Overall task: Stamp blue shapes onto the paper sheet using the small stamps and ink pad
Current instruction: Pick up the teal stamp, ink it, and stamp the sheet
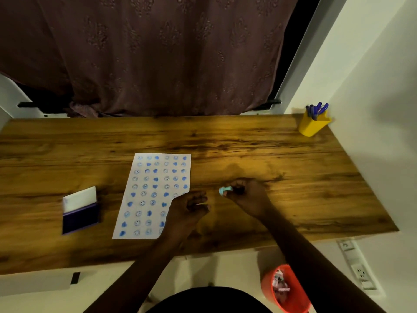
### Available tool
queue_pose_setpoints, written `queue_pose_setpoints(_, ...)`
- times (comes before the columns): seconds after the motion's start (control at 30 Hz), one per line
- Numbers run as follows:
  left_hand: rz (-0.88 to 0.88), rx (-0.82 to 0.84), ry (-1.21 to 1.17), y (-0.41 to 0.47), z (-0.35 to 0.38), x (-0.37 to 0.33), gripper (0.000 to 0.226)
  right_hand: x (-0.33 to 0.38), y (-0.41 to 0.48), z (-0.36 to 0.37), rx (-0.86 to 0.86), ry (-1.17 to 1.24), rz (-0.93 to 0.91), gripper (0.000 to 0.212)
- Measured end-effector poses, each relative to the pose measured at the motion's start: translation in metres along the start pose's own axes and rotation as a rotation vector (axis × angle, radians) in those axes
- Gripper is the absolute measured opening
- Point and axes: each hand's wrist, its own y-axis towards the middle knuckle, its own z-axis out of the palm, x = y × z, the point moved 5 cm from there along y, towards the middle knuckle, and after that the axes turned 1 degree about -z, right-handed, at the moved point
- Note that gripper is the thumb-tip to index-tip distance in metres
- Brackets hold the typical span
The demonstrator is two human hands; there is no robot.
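Head view. Paper sheet [155, 195] lies flat on the wooden surface [293, 177], its lower right corner under the left hand [187, 208]; rows of blue hearts and smiley faces cover nearly all of it, so the task appears close to finished. The left hand rests with fingers loosely curled and holds nothing. The right hand [246, 195], just right of the left and clear of the sheet, pinches a small pale-blue stamp [225, 191] between its fingertips. An open ink pad [80, 211], lid raised, sits well to the left of both hands, beyond the sheet.

Step in hand, as judged: inking or placing the stamp. To do it well, the stamp face should be turned downward, pressed squarely onto the pad, then set straight down on a blank spot and lifted without sliding; the left hand can keep the sheet from shifting.

Room for moving: reaching the pad means crossing above the printed sheet, so the stamp should travel high enough not to smear it. Bare surface lies to the right of the right hand; a yellow cup [312, 125] of pens stands far off at the back right corner. The near edge runs just below the wrists.
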Motion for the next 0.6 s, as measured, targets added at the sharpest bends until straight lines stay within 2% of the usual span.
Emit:
queue_pose_setpoints(0.07, -0.013, -0.037, 0.02, 0.002, -0.003, 0.005, 0.035, -0.003, 0.019, -0.007, -0.019, -0.18, -0.059, 0.016)
queue_pose_setpoints(0.17, -0.036, -0.075, -0.003, -0.002, -0.007, 0.013, 0.024, -0.005, 0.043, -0.007, 0.043, -0.335, -0.067, 0.017)
queue_pose_setpoints(0.3, -0.048, -0.123, -0.009, -0.008, -0.014, 0.019, 0.021, -0.005, 0.062, 0.001, 0.113, -0.531, -0.088, 0.032)
queue_pose_setpoints(0.43, -0.055, -0.138, -0.067, -0.009, -0.016, 0.02, 0.022, -0.008, 0.069, 0.007, 0.145, -0.587, -0.07, 0.039)
queue_pose_setpoints(0.6, -0.031, -0.135, -0.016, -0.008, -0.01, 0.015, 0.022, -0.014, 0.072, 0.007, 0.158, -0.585, -0.055, 0.046)
